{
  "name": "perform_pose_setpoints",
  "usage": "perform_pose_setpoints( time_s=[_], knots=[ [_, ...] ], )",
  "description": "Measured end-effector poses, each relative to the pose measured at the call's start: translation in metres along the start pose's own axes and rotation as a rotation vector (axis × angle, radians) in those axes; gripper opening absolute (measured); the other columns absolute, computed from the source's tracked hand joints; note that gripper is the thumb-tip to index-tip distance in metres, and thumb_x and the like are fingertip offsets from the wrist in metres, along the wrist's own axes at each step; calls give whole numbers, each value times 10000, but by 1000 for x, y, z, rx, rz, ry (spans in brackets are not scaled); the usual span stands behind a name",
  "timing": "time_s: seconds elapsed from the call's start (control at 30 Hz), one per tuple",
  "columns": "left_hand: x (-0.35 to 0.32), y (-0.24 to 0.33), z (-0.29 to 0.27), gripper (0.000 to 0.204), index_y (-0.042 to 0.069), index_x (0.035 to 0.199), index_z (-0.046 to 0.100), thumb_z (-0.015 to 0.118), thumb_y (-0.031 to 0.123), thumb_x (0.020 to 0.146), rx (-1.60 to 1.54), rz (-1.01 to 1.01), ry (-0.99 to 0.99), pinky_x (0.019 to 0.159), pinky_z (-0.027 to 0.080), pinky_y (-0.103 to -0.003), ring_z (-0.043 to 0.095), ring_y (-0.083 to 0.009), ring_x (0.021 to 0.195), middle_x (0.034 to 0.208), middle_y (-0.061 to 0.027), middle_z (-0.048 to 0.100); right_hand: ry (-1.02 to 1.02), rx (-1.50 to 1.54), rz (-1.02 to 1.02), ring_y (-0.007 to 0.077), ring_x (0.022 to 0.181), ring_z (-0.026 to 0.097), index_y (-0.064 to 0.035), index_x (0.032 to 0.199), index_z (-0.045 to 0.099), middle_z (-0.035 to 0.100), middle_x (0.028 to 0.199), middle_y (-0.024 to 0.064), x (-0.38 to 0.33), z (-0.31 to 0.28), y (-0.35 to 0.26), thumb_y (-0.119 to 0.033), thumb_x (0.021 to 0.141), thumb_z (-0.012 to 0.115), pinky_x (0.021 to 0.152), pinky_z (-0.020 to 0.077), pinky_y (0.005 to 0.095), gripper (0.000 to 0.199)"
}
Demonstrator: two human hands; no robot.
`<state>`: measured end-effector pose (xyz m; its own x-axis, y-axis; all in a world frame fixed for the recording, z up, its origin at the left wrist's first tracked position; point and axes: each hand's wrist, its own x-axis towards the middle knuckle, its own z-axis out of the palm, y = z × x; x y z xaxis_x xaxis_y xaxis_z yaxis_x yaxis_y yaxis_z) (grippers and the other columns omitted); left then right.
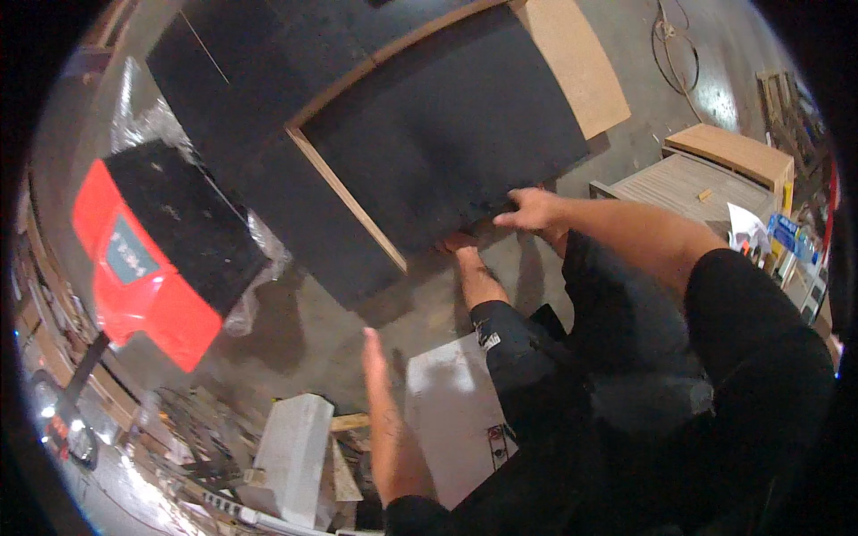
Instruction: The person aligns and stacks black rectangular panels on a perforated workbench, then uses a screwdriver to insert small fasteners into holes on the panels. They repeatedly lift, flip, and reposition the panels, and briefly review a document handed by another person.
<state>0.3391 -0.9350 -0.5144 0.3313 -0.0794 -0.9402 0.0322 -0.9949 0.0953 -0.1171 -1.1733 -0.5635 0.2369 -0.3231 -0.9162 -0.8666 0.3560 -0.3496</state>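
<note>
Right hand [534, 212]: grips the near edge of the black panel [447, 134] (fingers curled over it).
Left hand [374, 353]: flat open, holding nothing, above the concrete floor [304, 330].

1. Three hands show. Two of them, one at [534, 211] and one at [458, 243], are on the near edge of the big black board [447, 134]. One more hand [374, 353] is in the air, down low.
2. Two big black boards: the one the hands touch, and one black board behind it [259, 116].
3. One thin strip of wood [344, 196] sits between the two black boards.
4. One red and black machine [161, 250].
5. One flat tan board [572, 62] lies on the floor.
6. One white block [295, 456].
7. One grey metal plate [451, 420].
8. One wire loop [675, 54] on the floor.
</note>
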Motion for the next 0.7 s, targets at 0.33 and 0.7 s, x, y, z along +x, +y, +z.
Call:
perform_pose_setpoints(
  time_s=[0.33, 0.7],
  knots=[
    [-250, 80, 102, 701, -61, 1568, 414, 609, 401, 1077, 85, 456, -199, 1140, 440, -370, 582, -250, 1341, 1486, -174, 586, 532, 302, -316, 402, 1472, 451, 33, 1548, 441, 470, 1579, 269, -264, -200, -22, -629, 970, 618, 1215, 380, 471, 896],
    [-356, 143, 190, 732, 3, 1610, 371, 526, 502, 1097, 382, 780, -531, 1166, 384, -442, 553, -304, 1397, 1526, -153, 569, 976, 322, -496, 398, 1328, 593, 16, 1493, 506, 612, 1453, 233, -625, -94, 144, -587, 997, 615, 1118, 469, 437, 788]
  ],
)
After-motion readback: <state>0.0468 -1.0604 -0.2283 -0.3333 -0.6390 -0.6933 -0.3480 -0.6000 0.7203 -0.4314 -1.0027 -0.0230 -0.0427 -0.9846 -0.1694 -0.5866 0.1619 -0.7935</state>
